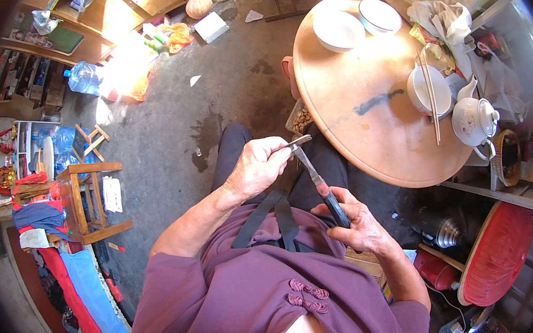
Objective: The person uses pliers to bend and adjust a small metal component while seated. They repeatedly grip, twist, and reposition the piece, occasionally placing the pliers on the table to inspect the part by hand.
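Note:
My left hand (258,168) is raised over my lap, thumb and fingers pinching a small thin flat piece (300,140) whose exact kind I cannot make out. In my right hand (359,221) is a slim metal tool (307,165) with a dark blue handle and a reddish band, perhaps a knife or a file. Its tip points up and left and meets the thin piece, or lies very close to it. Both hands are in front of my purple top, above my dark trousers.
A round wooden table (349,110) stands ahead right with white bowls (338,31), chopsticks (430,95) and a teapot (474,119). A tray of small brown pieces (300,117) sits below its edge. Left are a wooden stool (87,200) and a water bottle (84,78).

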A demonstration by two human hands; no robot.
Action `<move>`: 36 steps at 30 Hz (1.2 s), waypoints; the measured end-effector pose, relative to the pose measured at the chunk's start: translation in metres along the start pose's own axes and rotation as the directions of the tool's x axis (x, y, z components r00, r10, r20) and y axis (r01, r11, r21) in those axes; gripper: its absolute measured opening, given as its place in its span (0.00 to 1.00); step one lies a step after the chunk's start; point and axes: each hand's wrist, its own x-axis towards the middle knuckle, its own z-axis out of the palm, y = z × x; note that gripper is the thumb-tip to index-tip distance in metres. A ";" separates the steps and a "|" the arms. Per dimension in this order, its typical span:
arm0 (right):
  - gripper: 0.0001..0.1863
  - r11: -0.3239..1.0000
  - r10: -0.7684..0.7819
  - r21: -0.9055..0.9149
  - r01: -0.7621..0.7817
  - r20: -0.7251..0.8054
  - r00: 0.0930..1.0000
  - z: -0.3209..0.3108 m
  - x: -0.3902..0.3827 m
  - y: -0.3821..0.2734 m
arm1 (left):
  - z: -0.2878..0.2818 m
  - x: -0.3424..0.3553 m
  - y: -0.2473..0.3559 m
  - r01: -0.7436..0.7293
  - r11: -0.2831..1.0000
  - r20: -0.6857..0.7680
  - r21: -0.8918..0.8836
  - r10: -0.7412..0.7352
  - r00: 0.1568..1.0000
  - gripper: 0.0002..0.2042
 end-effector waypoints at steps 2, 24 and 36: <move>0.24 1.000 0.010 -0.019 -0.011 -0.011 1.000 0.000 0.000 0.000 | 0.000 0.000 0.000 0.004 1.000 -0.009 -0.004 -0.004 1.000 0.07; 0.29 0.891 -0.123 -0.450 0.049 -0.135 0.983 -0.018 -0.012 -0.020 | 0.001 -0.007 0.014 -0.443 0.880 -0.013 0.170 0.452 0.892 0.02; 0.25 0.710 -0.247 -0.685 0.163 -0.025 0.969 -0.039 -0.015 -0.026 | 0.002 -0.012 0.018 -0.527 0.813 0.023 0.248 0.539 0.842 0.02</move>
